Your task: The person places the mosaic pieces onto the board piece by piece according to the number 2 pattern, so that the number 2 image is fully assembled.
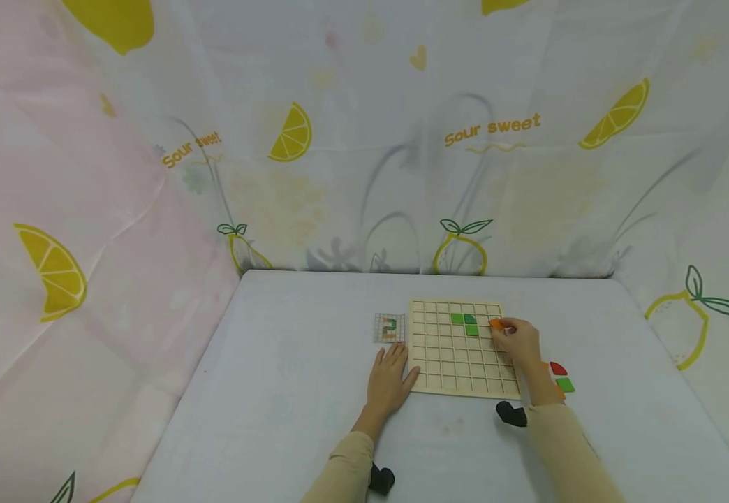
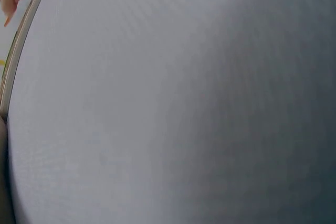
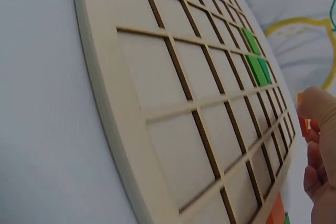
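Observation:
A wooden grid board [image 1: 443,361] lies on the white table, with several green pieces [image 1: 472,330] set in cells near its far side. Over the board's far right part, my right hand [image 1: 518,342] pinches a small orange piece [image 1: 496,324] between thumb and fingers. The right wrist view also shows this orange piece [image 3: 303,119] in the fingers, above the grid. My left hand [image 1: 387,381] lies flat with spread fingers by the board's left edge, the thumb at its rim. Just beyond its fingertips is a small pattern card [image 1: 389,328].
To the right of the board, partly behind my right forearm, lie loose pieces: a red one [image 1: 558,369], a green one [image 1: 565,385] and some orange. Black straps [image 1: 512,413] sit at the wrists. A lemon-printed cloth [image 1: 364,195] hangs behind the table [image 1: 276,391].

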`<state>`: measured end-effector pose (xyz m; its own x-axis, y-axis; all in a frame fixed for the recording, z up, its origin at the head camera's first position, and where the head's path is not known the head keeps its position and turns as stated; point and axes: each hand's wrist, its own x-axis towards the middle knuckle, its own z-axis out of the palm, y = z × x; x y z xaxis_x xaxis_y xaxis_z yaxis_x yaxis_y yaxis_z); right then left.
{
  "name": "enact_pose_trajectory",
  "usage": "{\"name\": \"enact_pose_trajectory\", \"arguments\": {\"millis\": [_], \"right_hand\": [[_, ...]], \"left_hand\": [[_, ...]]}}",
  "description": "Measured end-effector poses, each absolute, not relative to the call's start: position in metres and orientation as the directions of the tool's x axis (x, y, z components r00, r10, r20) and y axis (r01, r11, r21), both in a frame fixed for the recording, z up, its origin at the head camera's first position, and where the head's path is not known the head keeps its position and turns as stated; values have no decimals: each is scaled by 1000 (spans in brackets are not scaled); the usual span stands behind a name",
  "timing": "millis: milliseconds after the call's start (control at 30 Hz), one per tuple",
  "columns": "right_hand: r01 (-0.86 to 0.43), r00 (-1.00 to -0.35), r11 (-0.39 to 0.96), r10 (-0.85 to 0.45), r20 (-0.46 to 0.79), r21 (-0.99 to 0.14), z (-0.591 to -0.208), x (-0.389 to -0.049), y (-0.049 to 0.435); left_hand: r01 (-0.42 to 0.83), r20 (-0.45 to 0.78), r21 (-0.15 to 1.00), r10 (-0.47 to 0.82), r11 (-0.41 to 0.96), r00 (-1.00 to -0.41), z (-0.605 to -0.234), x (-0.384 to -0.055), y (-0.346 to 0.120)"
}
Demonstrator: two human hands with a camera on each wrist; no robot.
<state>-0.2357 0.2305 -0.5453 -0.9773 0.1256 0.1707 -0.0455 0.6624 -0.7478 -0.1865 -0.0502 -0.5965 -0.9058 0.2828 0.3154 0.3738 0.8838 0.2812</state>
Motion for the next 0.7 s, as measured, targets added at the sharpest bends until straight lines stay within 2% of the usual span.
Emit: {"name": "enact_pose_trajectory", "arguments": {"millis": [200, 700], "right_hand": [[-176, -976, 642, -12, 220, -746, -543, -250, 200], [-255, -966, 715, -218, 140, -651, -544, -278, 169]], "left_hand": [[377, 328, 270, 284, 886, -901, -597, -187, -51], [356, 283, 282, 277, 891, -918, -592, -186, -50]]}}
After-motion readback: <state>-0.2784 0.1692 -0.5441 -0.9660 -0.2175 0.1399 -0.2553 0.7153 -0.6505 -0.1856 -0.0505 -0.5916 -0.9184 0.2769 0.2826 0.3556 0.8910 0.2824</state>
